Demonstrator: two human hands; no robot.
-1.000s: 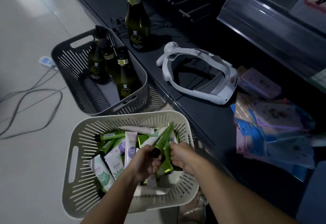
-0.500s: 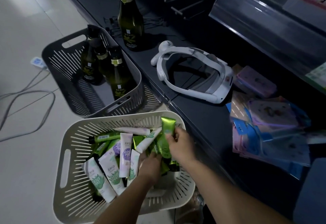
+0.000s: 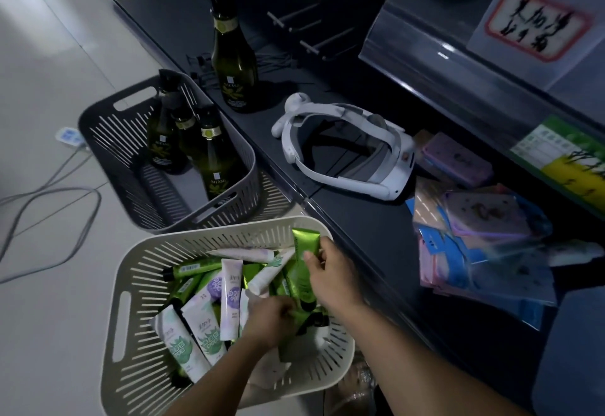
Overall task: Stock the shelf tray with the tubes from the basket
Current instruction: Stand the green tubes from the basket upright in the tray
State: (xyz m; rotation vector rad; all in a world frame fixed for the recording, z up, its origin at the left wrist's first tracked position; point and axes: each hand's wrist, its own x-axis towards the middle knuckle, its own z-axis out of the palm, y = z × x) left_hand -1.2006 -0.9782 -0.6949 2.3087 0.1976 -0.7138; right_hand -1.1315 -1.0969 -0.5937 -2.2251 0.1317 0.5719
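Slotted cream plastic makes up the basket [image 3: 209, 234], a rounded tub on the floor beside the dark shelf [image 3: 353, 219]. Glossy soft tubes [image 3: 178, 343] lie heaped in it, some white with leaf prints, some metallic green, pointing every way. The right hand [image 3: 330, 275] pinches one green tube [image 3: 300, 242] between thumb and fingers over the basket's far right corner. Its long axis stands nearly upright, flat crimped end up, cap end down and lost among the pile. The left hand [image 3: 268, 320] is curled knuckles-up in the heap, fingertips buried, so whether it grips anything cannot be told. Dim light blurs the prints. A grey slotted basket [image 3: 108, 140] of dark glass bottles [image 3: 216, 160] sits behind.
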